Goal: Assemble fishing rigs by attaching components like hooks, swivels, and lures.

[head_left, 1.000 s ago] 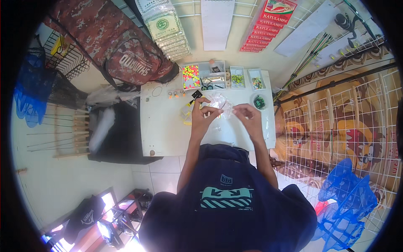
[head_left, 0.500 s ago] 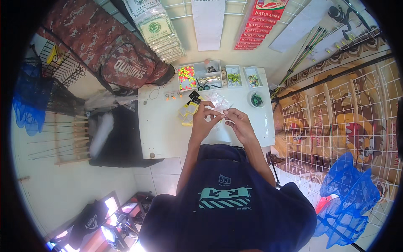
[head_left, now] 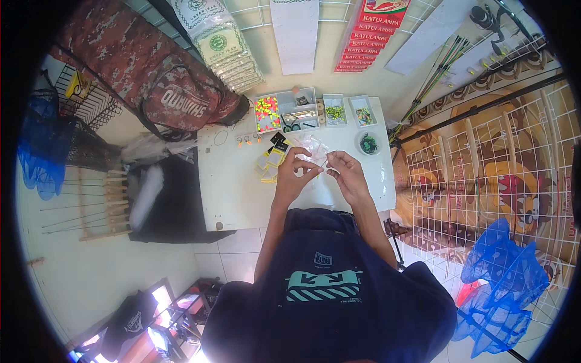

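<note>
Over the white table (head_left: 233, 193), my left hand (head_left: 296, 174) pinches with thumb and index finger. Facing it, a little apart, my right hand (head_left: 347, 175) is closed in a pinch too. A tiny thin dark piece (head_left: 324, 163) shows between the fingertips; its kind is too small to make out. Beneath and beyond the hands lie clear plastic bags (head_left: 311, 145). Left of them are yellow-edged small packets (head_left: 269, 163) and black packets (head_left: 279, 143).
At the table's back stand a divided white tray (head_left: 267, 115) with bright beads, two small white trays (head_left: 334, 110) (head_left: 363, 111) and a round tub (head_left: 368, 143) of green pieces. Orange-tagged rings (head_left: 248, 140) lie left. A camouflage rod bag (head_left: 181, 97) leans at the left; blue nets (head_left: 502, 260) hang right.
My right hand has drawn slightly away from the left, and the thin dark piece shows between the fingertips. My left hand stays nearly in place.
</note>
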The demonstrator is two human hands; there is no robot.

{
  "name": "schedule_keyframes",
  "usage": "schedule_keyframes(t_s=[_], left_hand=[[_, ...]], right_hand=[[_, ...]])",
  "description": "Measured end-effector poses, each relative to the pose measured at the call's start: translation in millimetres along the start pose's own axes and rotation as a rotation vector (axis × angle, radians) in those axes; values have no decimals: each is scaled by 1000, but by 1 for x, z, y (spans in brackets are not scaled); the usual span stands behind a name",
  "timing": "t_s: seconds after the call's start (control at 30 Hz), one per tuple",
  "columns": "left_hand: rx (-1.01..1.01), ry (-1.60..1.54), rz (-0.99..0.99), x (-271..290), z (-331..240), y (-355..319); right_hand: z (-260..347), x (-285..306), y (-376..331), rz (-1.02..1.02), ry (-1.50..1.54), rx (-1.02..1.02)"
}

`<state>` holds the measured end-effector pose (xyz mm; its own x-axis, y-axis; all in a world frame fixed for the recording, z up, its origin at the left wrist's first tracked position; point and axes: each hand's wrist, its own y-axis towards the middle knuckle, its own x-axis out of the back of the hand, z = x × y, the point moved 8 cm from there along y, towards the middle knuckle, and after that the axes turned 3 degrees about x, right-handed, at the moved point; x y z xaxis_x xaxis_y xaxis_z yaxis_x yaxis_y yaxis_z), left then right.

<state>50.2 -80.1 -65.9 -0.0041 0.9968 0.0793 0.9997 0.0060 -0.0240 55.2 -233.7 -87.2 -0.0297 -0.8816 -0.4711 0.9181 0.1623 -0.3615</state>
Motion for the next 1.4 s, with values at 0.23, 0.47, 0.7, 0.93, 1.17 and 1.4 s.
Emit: schedule_keyframes(t_s=[0.23,0.47,0.7,0.93,1.17,1.4], left_hand=[[1,19,-16,2,3,-3],[86,68,71,-5,0,-4],[79,56,155,-12,-2,-3],[207,-270,15,-4,33,-8],[242,-543,61,-12,33,-15],[233,-617,107,-16,29,-13]], right_hand=[[8,-2,1,14,-48,64],[16,-5,0,30,-84,126],[22,-10,-1,46,-225,182],[16,-4,-8,-13,-311,120],[11,-12,-9,136,-382,204],[9,-21,-9,314,-206,72]])
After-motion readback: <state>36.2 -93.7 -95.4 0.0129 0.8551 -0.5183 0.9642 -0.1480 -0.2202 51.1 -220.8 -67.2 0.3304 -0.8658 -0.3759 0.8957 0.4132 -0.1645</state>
